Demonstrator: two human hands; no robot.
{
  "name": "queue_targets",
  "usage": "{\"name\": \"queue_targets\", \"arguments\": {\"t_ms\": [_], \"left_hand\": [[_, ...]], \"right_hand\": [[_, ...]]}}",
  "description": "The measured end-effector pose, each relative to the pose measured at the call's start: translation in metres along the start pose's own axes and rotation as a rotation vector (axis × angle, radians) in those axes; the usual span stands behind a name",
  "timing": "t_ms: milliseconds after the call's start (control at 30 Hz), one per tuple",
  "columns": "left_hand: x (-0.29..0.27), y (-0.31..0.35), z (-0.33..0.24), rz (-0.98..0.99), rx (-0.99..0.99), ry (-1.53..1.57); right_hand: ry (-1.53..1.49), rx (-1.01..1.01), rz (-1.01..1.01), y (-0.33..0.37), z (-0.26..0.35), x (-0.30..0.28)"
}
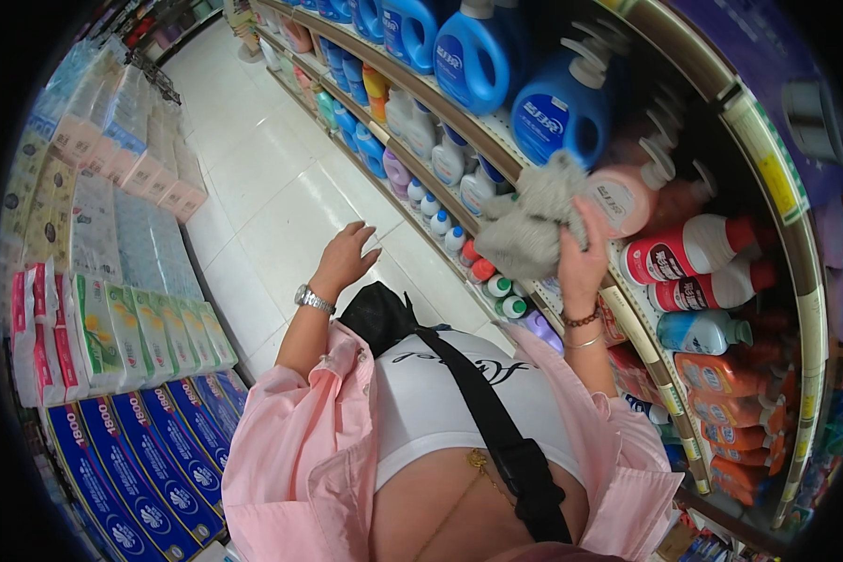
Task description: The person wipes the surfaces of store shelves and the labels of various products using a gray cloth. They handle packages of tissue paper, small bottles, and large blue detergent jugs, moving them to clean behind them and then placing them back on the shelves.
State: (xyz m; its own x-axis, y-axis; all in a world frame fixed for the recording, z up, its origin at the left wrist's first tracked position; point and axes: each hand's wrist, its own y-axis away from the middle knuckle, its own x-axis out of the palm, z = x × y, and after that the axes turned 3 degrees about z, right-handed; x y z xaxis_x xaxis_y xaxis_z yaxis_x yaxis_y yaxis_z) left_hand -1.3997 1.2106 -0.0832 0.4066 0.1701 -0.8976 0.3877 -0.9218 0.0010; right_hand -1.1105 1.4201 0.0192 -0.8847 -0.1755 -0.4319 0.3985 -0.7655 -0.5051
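In the head view, the right hand (583, 253) has its grip closed around a bunched grey cloth (534, 225), slightly blurred, at the front of the shelf (639, 302) on the right. The cloth is beside a pink pump bottle (618, 199) and below a blue pump bottle (554, 112); whether it touches either, I cannot tell. The left hand (347, 258) is empty, fingers loosely spread over the aisle. Handled well, I judge, the cloth should be gathered tighter, its loose folds clear of the pump heads, with light pressure and the free hand steadying any bottle that rocks. The shelf has a pale, perforated surface. Glossy light tiles (262, 201) floor the aisle, and tissue packs (150, 323) are stacked along its left side.
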Motion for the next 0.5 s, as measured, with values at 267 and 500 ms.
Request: {"name": "queue_targets", "arguments": {"t_ms": [267,500], "left_hand": [[-0.041,0.034,0.108,0.026,-0.185,0.006],[-0.065,0.059,0.203,0.039,-0.312,0.001]], "right_hand": [[0.560,-0.292,-0.385,-0.094,0.011,0.064],[0.876,-0.110,-0.286,-0.068,-0.011,0.109]]}}
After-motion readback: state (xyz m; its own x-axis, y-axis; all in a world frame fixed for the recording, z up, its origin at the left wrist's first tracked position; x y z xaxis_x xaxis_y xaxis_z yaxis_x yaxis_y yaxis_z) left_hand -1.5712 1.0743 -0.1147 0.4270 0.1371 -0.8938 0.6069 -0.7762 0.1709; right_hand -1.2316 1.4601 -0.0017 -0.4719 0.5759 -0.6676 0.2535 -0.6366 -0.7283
